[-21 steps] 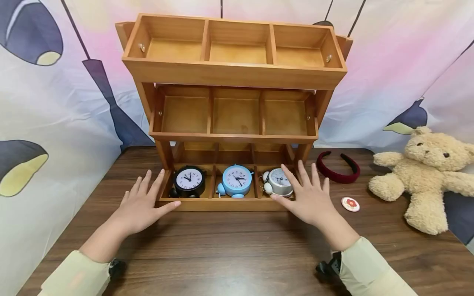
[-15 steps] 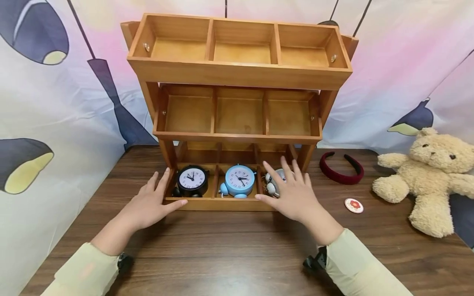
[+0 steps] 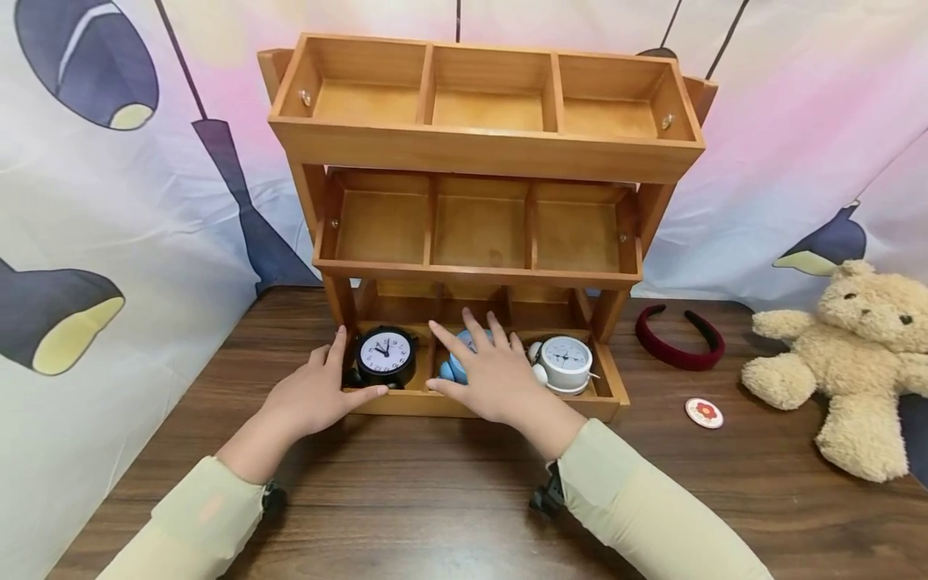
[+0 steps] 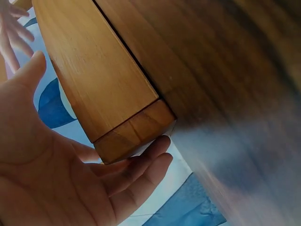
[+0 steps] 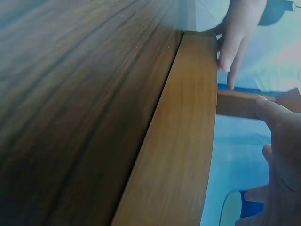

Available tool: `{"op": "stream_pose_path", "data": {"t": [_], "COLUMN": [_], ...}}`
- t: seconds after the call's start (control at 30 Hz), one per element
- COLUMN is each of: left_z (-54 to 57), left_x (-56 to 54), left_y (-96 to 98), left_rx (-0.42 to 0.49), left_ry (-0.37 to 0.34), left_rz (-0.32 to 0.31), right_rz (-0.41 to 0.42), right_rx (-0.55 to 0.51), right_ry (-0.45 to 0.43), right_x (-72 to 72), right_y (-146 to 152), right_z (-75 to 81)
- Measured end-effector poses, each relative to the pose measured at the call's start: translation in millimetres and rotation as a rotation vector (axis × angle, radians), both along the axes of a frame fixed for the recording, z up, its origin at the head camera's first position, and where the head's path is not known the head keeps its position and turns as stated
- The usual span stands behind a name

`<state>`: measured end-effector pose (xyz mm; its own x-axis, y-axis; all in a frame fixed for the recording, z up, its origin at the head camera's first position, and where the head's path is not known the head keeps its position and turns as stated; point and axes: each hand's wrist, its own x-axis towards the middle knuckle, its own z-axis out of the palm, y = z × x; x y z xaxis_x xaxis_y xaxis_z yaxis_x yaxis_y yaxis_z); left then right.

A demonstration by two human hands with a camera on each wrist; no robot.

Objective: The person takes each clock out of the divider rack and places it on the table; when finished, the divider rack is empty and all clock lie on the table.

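Note:
A three-tier wooden shelf (image 3: pixel 486 151) has three alarm clocks in its bottom row. The black clock (image 3: pixel 386 357) lies in the left compartment, the white clock (image 3: pixel 566 362) in the right one. My left hand (image 3: pixel 308 400) is at the shelf's left front corner, index finger along the side and thumb by the front rim; in the left wrist view its fingers (image 4: pixel 136 174) lie around the corner's end (image 4: pixel 134 132). Over the middle compartment my right hand (image 3: pixel 500 379) spreads its fingers, partly hiding the blue clock (image 3: pixel 457 367). Neither hand grips a clock.
On the right of the brown table (image 3: pixel 406 499) lie a dark red headband (image 3: pixel 680 345) and a round badge with a red flower (image 3: pixel 704 413). A beige teddy bear (image 3: pixel 844 354) sits at the far right. Behind the shelf hangs a printed cloth (image 3: pixel 181 209).
My right hand has moved left from the white clock to over the blue one, uncovering the white clock. The left hand has come closer to the shelf's corner. The head view has shifted slightly.

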<state>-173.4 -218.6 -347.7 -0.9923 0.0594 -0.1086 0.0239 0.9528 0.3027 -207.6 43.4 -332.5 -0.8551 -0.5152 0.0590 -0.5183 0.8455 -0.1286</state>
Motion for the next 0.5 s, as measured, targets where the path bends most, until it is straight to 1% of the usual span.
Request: {"op": "stream_pose_path", "data": {"t": [0.1,0.27,0.37,0.5], "left_z": [-0.5,0.3,1.3,3.8], "left_x": [-1.9,-3.2,-4.0,-5.2], "left_y": [-0.4,-2.1,-2.1,0.0], "left_rx": [-0.012,-0.022,-0.026,-0.044], "left_ry": [-0.006,-0.035,-0.051,-0.038], "left_rz": [0.007,0.030,0.042,0.037], "right_rz": [0.027,0.063,0.066,0.060], "right_rx": [0.027,0.033,0.020,-0.005], "right_ry": [-0.005,0.006,-0.002,-0.040], "right_x": [-6.0,-17.1,-20.7,-24.6], "right_y": [-16.1,-42.8,-57.7,-72.8], "right_z": [2.0,5.0,5.5,3.0]}}
